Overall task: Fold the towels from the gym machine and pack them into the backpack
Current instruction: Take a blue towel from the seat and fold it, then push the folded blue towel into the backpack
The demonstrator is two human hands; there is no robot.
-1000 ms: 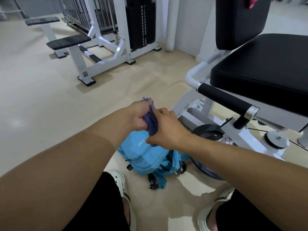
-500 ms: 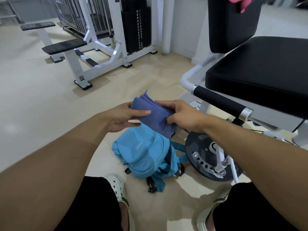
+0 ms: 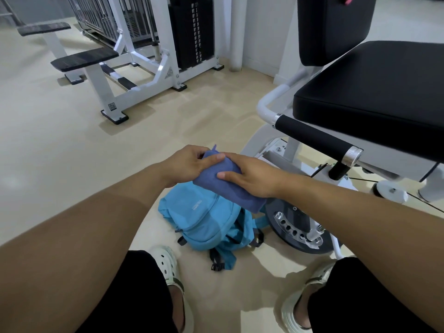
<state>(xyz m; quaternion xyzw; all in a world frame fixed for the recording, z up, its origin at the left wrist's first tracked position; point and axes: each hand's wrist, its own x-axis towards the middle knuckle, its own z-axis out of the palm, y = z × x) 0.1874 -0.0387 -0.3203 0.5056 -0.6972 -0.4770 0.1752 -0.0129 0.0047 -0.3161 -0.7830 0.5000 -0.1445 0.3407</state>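
Now, with your left hand and right hand both pinching the folded blue towel, square its edges above the backpack.

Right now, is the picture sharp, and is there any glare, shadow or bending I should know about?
Head view: the hands and blue towel are sharp; the wide lens bows the forearms and the machine seat outward; soft window glare sits on the floor at left; shadows fall under the backpack and shoes.

1. Both hands, left hand and right hand, are gripping a folded blue towel.
2. The towel is hovering over the light-blue backpack, which is lying on the floor.
3. A black machine seat is sitting at two o'clock.
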